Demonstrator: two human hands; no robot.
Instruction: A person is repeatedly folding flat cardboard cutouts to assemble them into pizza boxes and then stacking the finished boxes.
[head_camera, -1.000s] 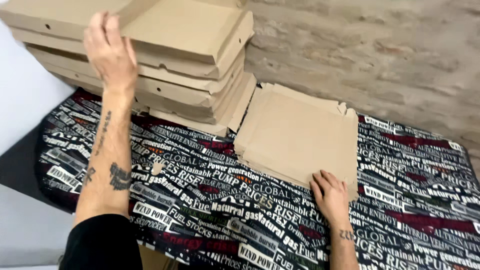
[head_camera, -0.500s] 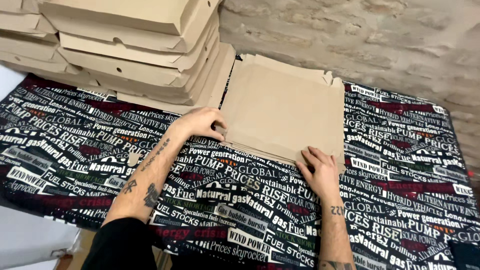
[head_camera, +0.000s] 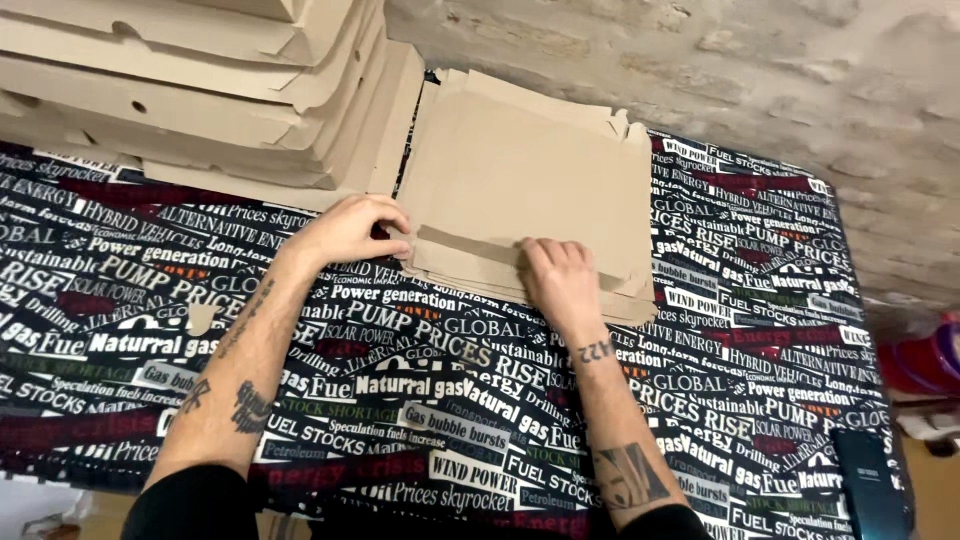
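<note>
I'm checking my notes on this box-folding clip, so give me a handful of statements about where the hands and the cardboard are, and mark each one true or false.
1. Both hands rest on the near edge of the flat cardboard stack. True: the left hand is at its near left corner, the right hand at its near edge.
2. The folded boxes are piled to the right of the flat stack. False: they are to its left.
3. The table cover is plain white. False: it is dark with printed lettering all over.
4. A rough stone wall stands behind the table. True.
5. The right hand holds a knife. False: it holds no tool.
</note>
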